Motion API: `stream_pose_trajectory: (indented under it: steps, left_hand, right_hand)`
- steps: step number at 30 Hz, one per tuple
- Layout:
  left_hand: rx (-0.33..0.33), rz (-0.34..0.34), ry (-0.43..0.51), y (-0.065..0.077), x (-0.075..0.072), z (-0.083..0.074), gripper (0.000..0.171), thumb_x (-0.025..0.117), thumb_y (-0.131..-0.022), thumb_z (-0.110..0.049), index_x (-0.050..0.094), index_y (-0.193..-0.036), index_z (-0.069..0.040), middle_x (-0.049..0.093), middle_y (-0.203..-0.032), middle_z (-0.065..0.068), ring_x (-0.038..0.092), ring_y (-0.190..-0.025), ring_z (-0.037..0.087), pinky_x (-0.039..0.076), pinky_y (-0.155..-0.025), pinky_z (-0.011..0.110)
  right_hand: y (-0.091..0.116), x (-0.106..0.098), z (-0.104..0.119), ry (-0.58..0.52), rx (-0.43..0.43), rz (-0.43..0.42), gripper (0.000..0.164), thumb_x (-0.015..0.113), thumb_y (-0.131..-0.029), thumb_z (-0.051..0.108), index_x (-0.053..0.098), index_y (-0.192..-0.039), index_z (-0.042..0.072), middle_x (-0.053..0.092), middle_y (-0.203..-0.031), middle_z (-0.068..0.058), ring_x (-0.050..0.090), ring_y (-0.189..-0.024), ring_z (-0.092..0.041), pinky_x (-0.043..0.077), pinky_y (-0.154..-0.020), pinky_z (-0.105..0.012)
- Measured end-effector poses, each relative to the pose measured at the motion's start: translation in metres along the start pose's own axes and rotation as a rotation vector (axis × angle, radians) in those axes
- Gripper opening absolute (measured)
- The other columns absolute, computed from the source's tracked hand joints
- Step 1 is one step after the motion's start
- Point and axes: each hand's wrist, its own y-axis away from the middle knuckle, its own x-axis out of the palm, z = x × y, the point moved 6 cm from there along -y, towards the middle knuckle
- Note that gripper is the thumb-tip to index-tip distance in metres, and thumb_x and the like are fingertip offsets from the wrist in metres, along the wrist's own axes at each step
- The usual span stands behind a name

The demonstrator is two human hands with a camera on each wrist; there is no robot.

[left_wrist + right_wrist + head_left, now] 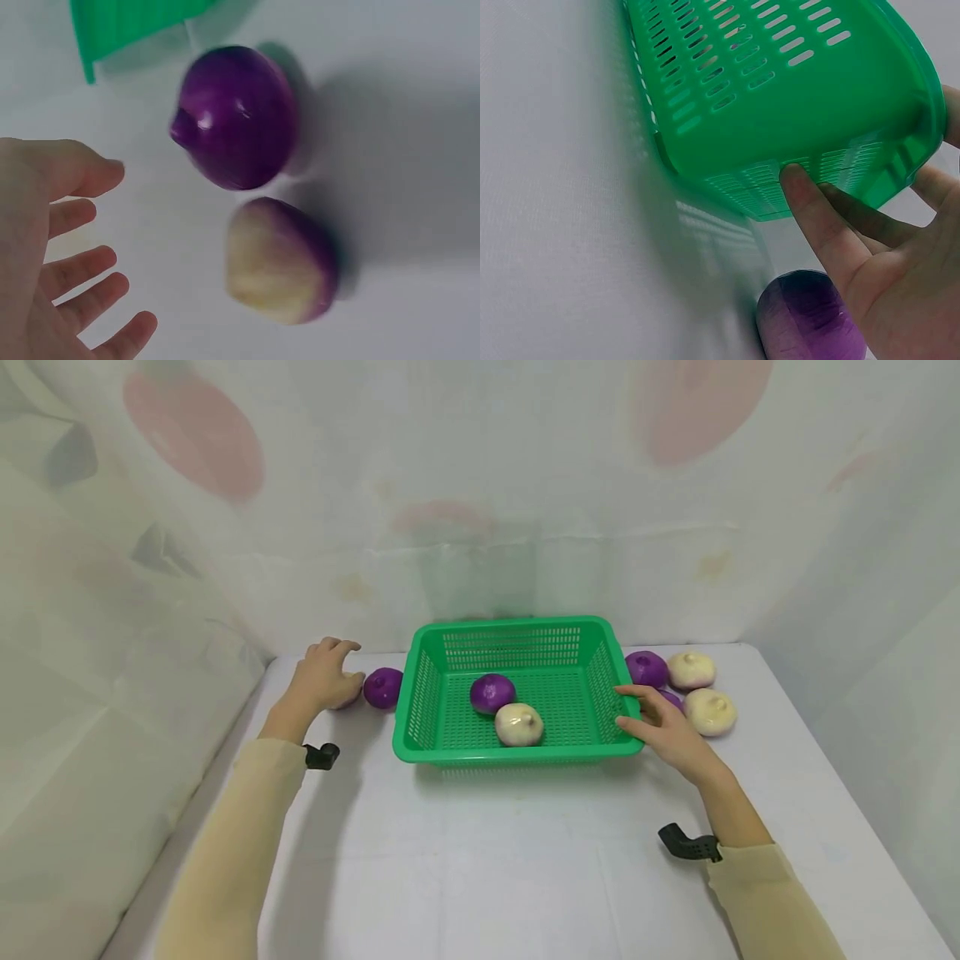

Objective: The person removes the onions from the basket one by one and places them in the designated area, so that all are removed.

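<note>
A green plastic basket (517, 753) with slotted walls stands mid-table. Inside lie a turnip with its purple side up (492, 693) and another showing its white side (519, 725). My right hand (671, 739) holds the basket's right end by the rim; in the right wrist view, fingertips (799, 180) press its outer wall. To the left, my left hand (322, 677) hovers over a purple-and-white turnip (274, 262), partly hidden in the head view. The left wrist view shows its fingers spread, apart from that turnip. A purple turnip (383, 688) sits between it and the basket.
Right of the basket, several turnips are grouped, including a purple one (647, 669) and white ones (692, 670) near the back edge. A printed sheet (480, 577) hangs behind the white-covered table (510, 860). Sheets also hang at both sides.
</note>
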Motion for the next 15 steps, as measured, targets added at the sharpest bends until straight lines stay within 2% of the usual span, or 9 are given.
stream_pose_trajectory:
  steps: [2, 4, 9, 15]
  left_hand:
    - [0.017, -0.036, -0.002, 0.003, -0.006, -0.009, 0.055, 0.057, -0.095, -0.025, 0.049, -0.145, -0.005, 0.039, -0.149, 0.028, 0.034, -0.134, 0.053, 0.035, -0.100, 0.071]
    - [0.033, -0.071, -0.001, 0.005, -0.012, -0.018, 0.053, 0.056, -0.096, -0.025, 0.050, -0.144, -0.004, 0.040, -0.148, 0.028, 0.035, -0.134, 0.053, 0.035, -0.101, 0.070]
    - [0.105, -0.134, 0.000, 0.012, -0.023, -0.041, 0.049, 0.058, -0.095, -0.023, 0.054, -0.140, -0.002, 0.045, -0.144, 0.028, 0.039, -0.132, 0.054, 0.035, -0.102, 0.069]
    - [0.177, -0.165, 0.000, 0.016, -0.030, -0.064, 0.047, 0.062, -0.094, -0.021, 0.057, -0.137, -0.002, 0.049, -0.141, 0.025, 0.043, -0.130, 0.051, 0.037, -0.101, 0.068]
  right_hand:
    - [0.000, 0.000, 0.000, -0.005, -0.002, 0.000, 0.055, 0.063, -0.103, 0.027, 0.041, -0.151, 0.011, 0.037, -0.156, -0.020, 0.035, -0.144, -0.038, 0.040, -0.103, -0.019]
    - [0.000, 0.000, 0.000, -0.017, -0.004, 0.000, 0.056, 0.063, -0.103, 0.026, 0.041, -0.151, 0.011, 0.038, -0.155, -0.020, 0.038, -0.142, -0.038, 0.041, -0.096, -0.013]
    - [0.000, 0.001, 0.001, -0.026, -0.004, 0.002, 0.056, 0.063, -0.103, 0.026, 0.040, -0.152, 0.010, 0.039, -0.154, -0.022, 0.041, -0.140, -0.039, 0.044, -0.093, -0.013]
    - [0.000, 0.001, 0.000, -0.008, 0.003, 0.006, 0.056, 0.062, -0.103, 0.029, 0.040, -0.152, 0.012, 0.038, -0.155, -0.022, 0.039, -0.141, -0.040, 0.043, -0.093, -0.013]
